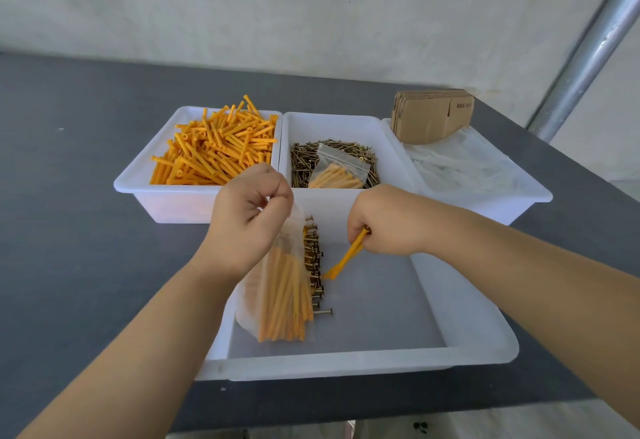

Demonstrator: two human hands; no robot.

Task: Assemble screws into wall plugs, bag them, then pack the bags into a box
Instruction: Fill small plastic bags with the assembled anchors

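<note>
My left hand [247, 216] pinches the top of a clear plastic bag [277, 296] filled with orange wall plugs, hanging over the near white tray [346, 362]. A row of assembled plugs with screw heads [315, 265] lies in that tray just right of the bag. My right hand [384, 222] grips one orange wall plug [346, 258] with a screw in it, its tip pointing down-left toward the row. Behind stand a tray of loose orange plugs [214, 151] and a tray of screws [304, 161] with a filled bag [341, 171] lying on them.
At the back right, a white tray [519, 196] holds empty clear bags [460, 164] and a stack of flat cardboard boxes [431, 114]. All stand on a dark grey table [86, 230]. A metal pole [588, 50] rises at the right.
</note>
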